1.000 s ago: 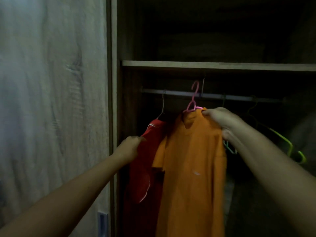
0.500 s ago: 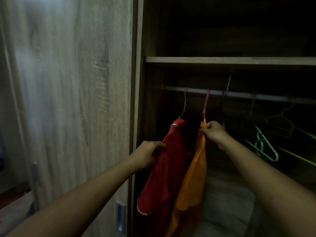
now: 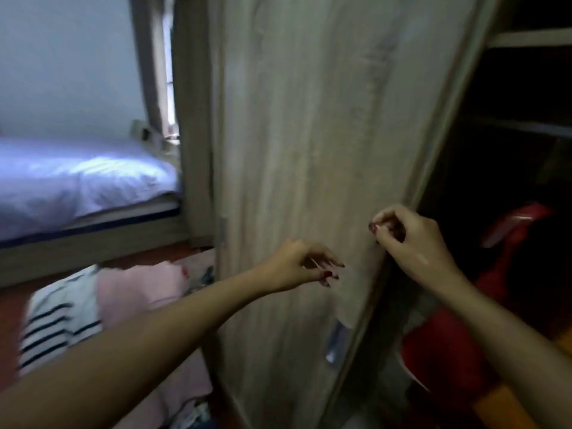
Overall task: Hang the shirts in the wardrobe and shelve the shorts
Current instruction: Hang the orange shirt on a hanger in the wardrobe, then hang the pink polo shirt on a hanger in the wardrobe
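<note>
A red shirt point(image 3: 512, 239) hangs inside the dark wardrobe at the right, and its lower part shows beside my right forearm. Under it, at the bottom right corner, a strip of the orange shirt point(image 3: 501, 404) is visible. My left hand point(image 3: 301, 264) hovers in front of the wardrobe door point(image 3: 309, 134), fingers loosely apart and holding nothing. My right hand point(image 3: 408, 239) is at the door's right edge with its fingers curled in and nothing in them. A pile of clothes lies low at the left: a striped garment point(image 3: 52, 323) and a pink one point(image 3: 139, 289).
The wooden door fills the middle of the view, with a metal handle point(image 3: 335, 342) low on it. A bed with a pale sheet point(image 3: 77, 181) stands at the left. A wardrobe shelf point(image 3: 532, 38) and the hanging rail point(image 3: 526, 126) are at the upper right.
My view has swung left from the wardrobe interior toward the door, bed and clothes pile. Both hands have let go of the red and orange shirts and drawn back.
</note>
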Tool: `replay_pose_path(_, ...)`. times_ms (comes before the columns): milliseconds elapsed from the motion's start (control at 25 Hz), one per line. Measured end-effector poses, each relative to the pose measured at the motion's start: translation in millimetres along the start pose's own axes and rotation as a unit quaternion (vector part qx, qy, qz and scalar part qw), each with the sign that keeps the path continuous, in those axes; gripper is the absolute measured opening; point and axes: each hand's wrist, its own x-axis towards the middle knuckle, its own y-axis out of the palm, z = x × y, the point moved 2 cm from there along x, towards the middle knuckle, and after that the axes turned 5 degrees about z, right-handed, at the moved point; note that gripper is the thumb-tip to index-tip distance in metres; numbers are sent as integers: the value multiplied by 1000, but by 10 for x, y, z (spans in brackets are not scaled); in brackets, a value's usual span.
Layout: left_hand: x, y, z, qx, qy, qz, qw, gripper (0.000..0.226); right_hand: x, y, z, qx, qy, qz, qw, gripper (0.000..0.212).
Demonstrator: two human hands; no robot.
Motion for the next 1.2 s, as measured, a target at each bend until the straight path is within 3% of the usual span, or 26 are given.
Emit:
replay_pose_path(200, -1441, -954, 1298, 40, -209, -137, 967, 20, 302, 1856, 387, 68, 3, 217, 974, 23)
replay_pose_path(360, -2613, -1635, 2183, 131, -382, -258, 878, 18, 466, 3207, 834, 112, -17, 291, 950, 11)
replay_pose_path(480, -3183, -1844, 2649, 171, -462, -272, 827, 23, 527, 4083, 1122, 112, 8, 327, 938, 7)
replay_pose_path(720, -3431, -1772, 2980, 182, -425, -277, 842, 28, 495, 4955, 1318, 54, 78, 348, 933, 28)
replay_pose_path(880, -3519, -1798, 3058, 151, -407, -289, 853, 29, 380, 5205, 1400, -68, 36, 334, 939, 59)
replay_pose_path(1080, -3571, -1812, 3101, 140, -394, -305, 856, 29, 396, 5326, 1624, -121, -105, 344, 925, 27)
replay_pose_path(1200, -3563, -1820, 3082, 128, -397, -302, 857, 30, 451, 5280, 1664, -19, -27, 337, 941, 12)
